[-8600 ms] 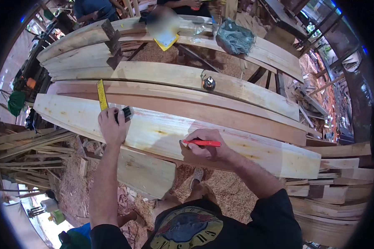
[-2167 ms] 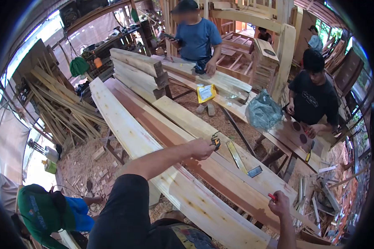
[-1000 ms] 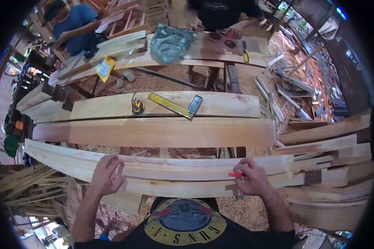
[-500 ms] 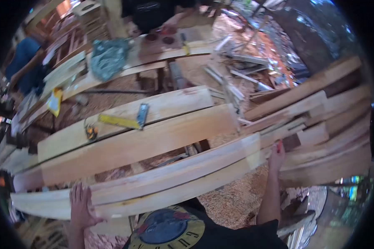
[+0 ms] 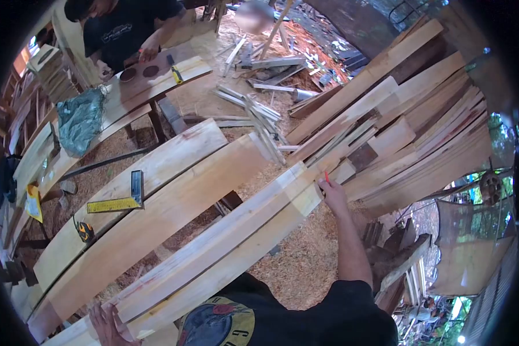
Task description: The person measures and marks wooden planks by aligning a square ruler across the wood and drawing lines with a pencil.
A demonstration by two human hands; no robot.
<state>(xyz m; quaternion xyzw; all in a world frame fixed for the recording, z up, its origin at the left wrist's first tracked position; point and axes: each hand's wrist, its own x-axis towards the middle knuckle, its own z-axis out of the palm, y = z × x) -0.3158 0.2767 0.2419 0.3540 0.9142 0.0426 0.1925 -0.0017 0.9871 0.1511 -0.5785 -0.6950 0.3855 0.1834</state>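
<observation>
- In the head view, taking 12 o'clock as the top, the pale near boards (image 5: 254,233), which looked like two side by side, ran lengthwise from 8 o'clock up to 2 o'clock.
- The right hand (image 5: 334,195) was at their 2 o'clock end, its fingers closed round a slim red pencil (image 5: 327,176) whose visible tip stood up toward 12. Whether that hand also touched the wood could not be told.
- From the right hand, the boards' length stretched away toward 8 o'clock, so this was the nearer hand to the far end.
- The left hand (image 5: 105,327) lay toward the 8 o'clock end, fingers spread and gripping nothing, apparently resting on the wood. From it, the length led off toward 2 o'clock.
- Toward 10 o'clock across a gap lay a broad middle plank (image 5: 155,216), then a far plank (image 5: 181,154), both slanting much the same way.
- On the far plank sat a try square (image 5: 112,205) and a tape measure (image 5: 85,232), both near 12 o'clock from the left hand and closer to it than to the right.
- At 2 o'clock from the right hand spread a pile of boards (image 5: 393,138).
</observation>
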